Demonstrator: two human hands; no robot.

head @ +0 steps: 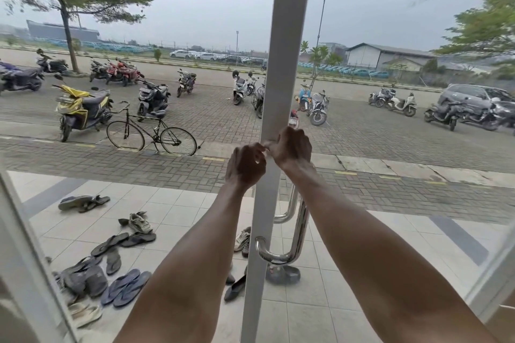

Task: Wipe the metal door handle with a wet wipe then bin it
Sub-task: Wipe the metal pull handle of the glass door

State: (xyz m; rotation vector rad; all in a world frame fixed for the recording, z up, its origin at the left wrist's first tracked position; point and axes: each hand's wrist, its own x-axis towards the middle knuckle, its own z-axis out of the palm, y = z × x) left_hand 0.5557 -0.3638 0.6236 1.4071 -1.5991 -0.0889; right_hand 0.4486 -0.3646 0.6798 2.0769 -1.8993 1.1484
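The metal door handle (298,234) is a chrome U-shaped tube on the white door frame (287,64), low in the view; my right forearm covers its upper part. Both hands are raised in front of the frame, well above the handle. My left hand (245,166) and my right hand (292,147) have curled fingers, and their fingertips meet. Between the fingertips they pinch something small and pale, which looks like the wet wipe (267,144). It is hard to make out against the white frame. No bin is in view.
Glass panes stand left and right of the frame. Through them I see a tiled porch with several sandals and shoes (122,242), a bicycle (150,131), parked scooters and a car on the paving. A second chrome handle (289,209) shows behind the glass.
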